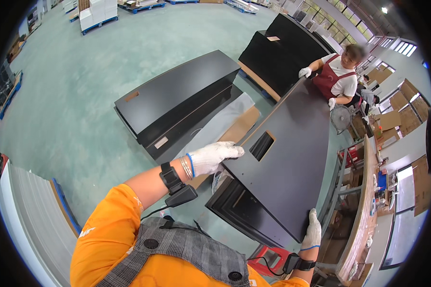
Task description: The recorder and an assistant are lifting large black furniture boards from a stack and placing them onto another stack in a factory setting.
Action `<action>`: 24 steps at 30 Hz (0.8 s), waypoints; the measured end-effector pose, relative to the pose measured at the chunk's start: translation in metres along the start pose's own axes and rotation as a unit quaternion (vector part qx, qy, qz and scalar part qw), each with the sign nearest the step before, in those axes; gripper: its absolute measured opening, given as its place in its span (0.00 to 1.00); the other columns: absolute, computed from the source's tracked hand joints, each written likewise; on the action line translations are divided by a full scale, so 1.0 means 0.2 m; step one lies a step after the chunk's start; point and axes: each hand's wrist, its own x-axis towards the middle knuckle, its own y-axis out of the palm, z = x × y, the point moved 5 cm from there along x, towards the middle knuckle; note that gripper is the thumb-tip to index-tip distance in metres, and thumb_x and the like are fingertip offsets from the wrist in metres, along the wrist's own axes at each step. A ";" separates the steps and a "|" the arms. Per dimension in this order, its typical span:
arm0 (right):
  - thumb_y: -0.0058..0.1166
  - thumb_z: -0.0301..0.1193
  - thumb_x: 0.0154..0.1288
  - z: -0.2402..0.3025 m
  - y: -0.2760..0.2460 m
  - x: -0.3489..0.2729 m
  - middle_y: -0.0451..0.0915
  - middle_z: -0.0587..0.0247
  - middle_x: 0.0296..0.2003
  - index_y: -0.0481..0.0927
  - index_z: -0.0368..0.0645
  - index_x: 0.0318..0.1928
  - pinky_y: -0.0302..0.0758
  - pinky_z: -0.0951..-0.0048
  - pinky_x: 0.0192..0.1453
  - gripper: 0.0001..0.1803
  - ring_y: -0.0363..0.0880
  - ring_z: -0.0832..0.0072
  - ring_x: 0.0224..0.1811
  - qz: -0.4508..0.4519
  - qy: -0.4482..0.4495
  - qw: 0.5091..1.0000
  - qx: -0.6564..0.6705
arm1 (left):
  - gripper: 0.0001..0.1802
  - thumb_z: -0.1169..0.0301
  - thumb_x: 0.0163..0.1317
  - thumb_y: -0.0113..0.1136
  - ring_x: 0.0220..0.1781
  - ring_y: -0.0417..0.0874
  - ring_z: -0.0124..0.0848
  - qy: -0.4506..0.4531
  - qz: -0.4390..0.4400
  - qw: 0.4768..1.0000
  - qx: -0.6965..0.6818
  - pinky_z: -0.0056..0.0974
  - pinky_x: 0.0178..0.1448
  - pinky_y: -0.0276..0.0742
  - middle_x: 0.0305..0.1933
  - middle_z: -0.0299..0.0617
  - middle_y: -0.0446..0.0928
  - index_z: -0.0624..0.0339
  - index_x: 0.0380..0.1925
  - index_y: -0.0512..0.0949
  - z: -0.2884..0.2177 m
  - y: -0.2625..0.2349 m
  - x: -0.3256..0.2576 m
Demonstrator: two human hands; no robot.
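A large dark grey board (297, 148) with a rectangular cutout and a bare brown edge stretches away from me, slightly tilted. My left hand (214, 157), in a white knit glove, grips its near left corner, fingers partly hidden by the board. At the near right corner, my gloved right hand (312, 233) is closed on the edge, its fingertips out of sight underneath. Across from me a person in a dark red apron (334, 79) has both gloved hands at the board's far end. Below the near end stand more dark boards (242, 210).
To the left lies a stack of dark boards (177, 93), with grey wrapping and cardboard (242, 124) beside it. A tall black stack (282, 57) rests on a pallet behind. A long workbench (361, 220) runs along my right. Near my right forearm is a red stool (268, 258).
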 end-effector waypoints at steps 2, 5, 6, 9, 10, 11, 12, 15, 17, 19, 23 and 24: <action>0.51 0.52 0.72 0.06 0.08 -0.03 0.81 0.62 0.46 0.77 0.32 0.57 0.76 0.72 0.50 0.32 0.79 0.72 0.44 -0.022 -0.003 1.000 0.007 | 0.15 0.62 0.68 0.60 0.52 0.77 0.22 0.015 0.004 0.999 -0.035 0.37 0.60 0.73 0.47 0.30 0.77 0.57 0.49 0.75 -0.09 -0.05 -0.01; 0.53 0.48 0.72 0.16 0.23 -0.14 0.82 0.63 0.47 0.78 0.34 0.56 0.78 0.72 0.50 0.28 0.81 0.72 0.44 -0.001 -0.017 0.998 0.056 | 0.12 0.62 0.68 0.60 0.49 0.78 0.23 0.043 0.042 0.995 -0.078 0.36 0.58 0.75 0.46 0.31 0.78 0.57 0.45 0.77 -0.23 -0.13 -0.02; 0.54 0.47 0.72 0.20 0.28 -0.18 0.82 0.63 0.47 0.78 0.34 0.56 0.79 0.72 0.50 0.27 0.82 0.71 0.44 0.002 -0.027 0.997 0.066 | 0.13 0.62 0.68 0.60 0.49 0.79 0.23 0.042 0.047 0.995 -0.078 0.35 0.57 0.76 0.45 0.31 0.78 0.57 0.45 0.77 -0.26 -0.15 -0.01; 0.53 0.45 0.73 0.32 0.40 -0.26 0.82 0.60 0.45 0.77 0.33 0.56 0.80 0.71 0.48 0.26 0.82 0.71 0.43 0.005 -0.048 0.994 0.102 | 0.14 0.62 0.68 0.60 0.46 0.80 0.23 0.034 0.053 0.996 -0.061 0.35 0.53 0.78 0.44 0.32 0.78 0.58 0.45 0.76 -0.33 -0.22 -0.02; 0.53 0.45 0.73 0.36 0.45 -0.29 0.82 0.60 0.45 0.77 0.33 0.56 0.80 0.71 0.47 0.26 0.82 0.71 0.42 0.032 -0.063 0.990 0.122 | 0.15 0.62 0.68 0.61 0.47 0.80 0.23 0.029 0.053 0.997 -0.056 0.35 0.53 0.79 0.44 0.32 0.78 0.60 0.47 0.74 -0.34 -0.25 -0.04; 0.51 0.47 0.73 0.38 0.47 -0.29 0.82 0.61 0.43 0.77 0.36 0.55 0.79 0.68 0.45 0.26 0.82 0.68 0.39 0.023 -0.071 0.991 0.114 | 0.18 0.62 0.68 0.61 0.47 0.80 0.23 0.020 0.040 0.997 -0.062 0.35 0.54 0.79 0.44 0.33 0.78 0.62 0.50 0.73 -0.34 -0.29 -0.05; 0.52 0.47 0.73 0.41 0.51 -0.29 0.82 0.61 0.42 0.76 0.37 0.55 0.80 0.67 0.45 0.25 0.82 0.68 0.40 0.041 -0.087 0.987 0.126 | 0.21 0.62 0.68 0.61 0.48 0.80 0.23 0.010 0.028 0.997 -0.069 0.35 0.54 0.79 0.45 0.33 0.78 0.64 0.53 0.71 -0.35 -0.34 -0.07; 0.51 0.48 0.73 0.46 0.57 -0.21 0.81 0.62 0.42 0.77 0.33 0.55 0.77 0.69 0.47 0.28 0.80 0.71 0.41 0.015 -0.092 0.994 0.064 | 0.48 0.60 0.67 0.63 0.54 0.78 0.24 0.005 0.086 0.989 -0.116 0.33 0.59 0.76 0.55 0.39 0.74 0.79 0.71 0.46 -0.39 -0.47 -0.09; 0.50 0.49 0.73 0.49 0.65 -0.11 0.80 0.61 0.43 0.78 0.30 0.54 0.75 0.70 0.49 0.30 0.78 0.73 0.42 -0.006 -0.100 0.995 -0.028 | 0.52 0.56 0.65 0.65 0.59 0.74 0.26 -0.020 0.034 0.996 -0.076 0.33 0.64 0.71 0.58 0.43 0.72 0.79 0.72 0.44 -0.41 -0.65 -0.10; 0.51 0.47 0.74 0.50 0.82 -0.04 0.81 0.60 0.45 0.76 0.30 0.57 0.76 0.71 0.51 0.29 0.80 0.71 0.44 0.042 -0.121 0.992 0.008 | 0.53 0.54 0.65 0.65 0.64 0.71 0.29 -0.034 0.019 0.999 -0.033 0.33 0.66 0.68 0.63 0.47 0.70 0.80 0.72 0.43 -0.46 -0.84 -0.11; 0.49 0.44 0.75 0.48 1.35 0.04 0.80 0.60 0.46 0.76 0.29 0.54 0.73 0.69 0.56 0.26 0.77 0.71 0.47 0.085 -0.106 0.991 -0.017 | 0.56 0.46 0.65 0.61 0.79 0.52 0.41 -0.050 -0.038 0.997 0.054 0.41 0.76 0.54 0.77 0.61 0.51 0.78 0.72 0.43 -0.61 -1.29 -0.14; 0.48 0.44 0.75 0.45 1.54 0.02 0.80 0.60 0.43 0.78 0.27 0.50 0.72 0.70 0.54 0.26 0.75 0.73 0.45 0.153 -0.122 0.979 0.054 | 0.57 0.46 0.64 0.62 0.79 0.50 0.42 -0.049 -0.039 0.997 0.046 0.43 0.78 0.51 0.78 0.62 0.50 0.78 0.73 0.43 -0.64 -1.43 -0.16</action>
